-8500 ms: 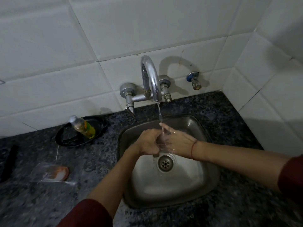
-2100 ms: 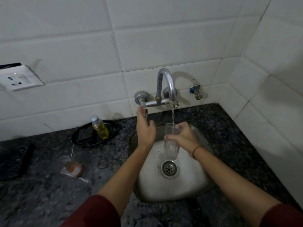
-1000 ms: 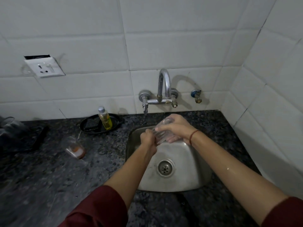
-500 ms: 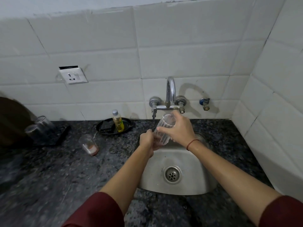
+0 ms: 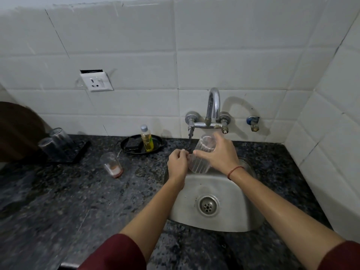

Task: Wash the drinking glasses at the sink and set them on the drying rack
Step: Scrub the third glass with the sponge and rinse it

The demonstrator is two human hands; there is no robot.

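1. Head view is showing the right hand (image 5: pixel 218 154) wrapping round the tilted glass (image 5: pixel 202 155), over the back edge of the sink (image 5: pixel 233 221), just below the tap (image 5: pixel 213 108).
2. Beside it the left hand (image 5: pixel 178 164) is curling against the glass's lower end; its fingertips are hiding, so I cannot tell whether it is gripping.
3. Far left, two dim glasses (image 5: pixel 56 141) are standing on the rack (image 5: pixel 79 152), whose left end is fading into shadow.
4. One dirty glass (image 5: pixel 112 164) is sitting on the bench (image 5: pixel 78 201).

Sink (image 5: pixel 233 191) sits in counter (image 5: pixel 78 201), tap (image 5: pixel 213 112) on wall (image 5: pixel 214 55) behind. Left hand (image 5: pixel 178 164) and right hand (image 5: pixel 220 154) hold glass (image 5: pixel 198 166) over sink's rear. Left of sink stands second glass (image 5: pixel 112 164); behind it, tray (image 5: pixel 124 147) bearing bottle (image 5: pixel 146 139). Rack (image 5: pixel 81 151) far left, carrying two glasses (image 5: pixel 58 137).
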